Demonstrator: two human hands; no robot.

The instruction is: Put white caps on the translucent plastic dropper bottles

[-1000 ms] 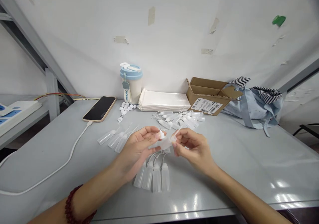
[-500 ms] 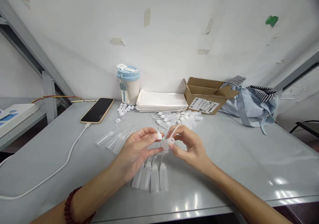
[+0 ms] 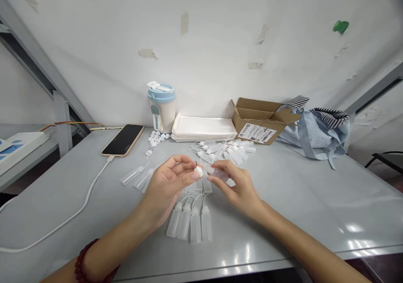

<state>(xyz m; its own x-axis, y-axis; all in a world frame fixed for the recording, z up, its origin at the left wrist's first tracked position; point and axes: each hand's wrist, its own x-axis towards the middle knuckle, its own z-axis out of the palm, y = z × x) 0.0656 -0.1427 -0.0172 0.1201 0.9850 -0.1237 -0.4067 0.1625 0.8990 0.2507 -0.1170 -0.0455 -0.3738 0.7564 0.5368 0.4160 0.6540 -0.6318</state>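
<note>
Between the thumb and fingers of my left hand is a small white needle-tip cap, with a thin dark tip pointing up. My right hand pinches a translucent plastic squeeze bottle lying sideways, its neck facing the cap. The two parts are close together; whether they touch I cannot tell. Below the hands lie several similar bottles with thin strap-like tails. More bottles rest left of my left hand, partly covered by it. Behind my hands is a pile of small bottles.
Loose white caps lie by a lidded cup. A phone with a white cable is at left. White envelopes, an open cardboard box and a blue cloth bag stand along the wall.
The bottle in my right hand has turned from facing me to lying sideways, its neck now toward the left. My left hand still holds the cap, which is tilted slightly differently.
</note>
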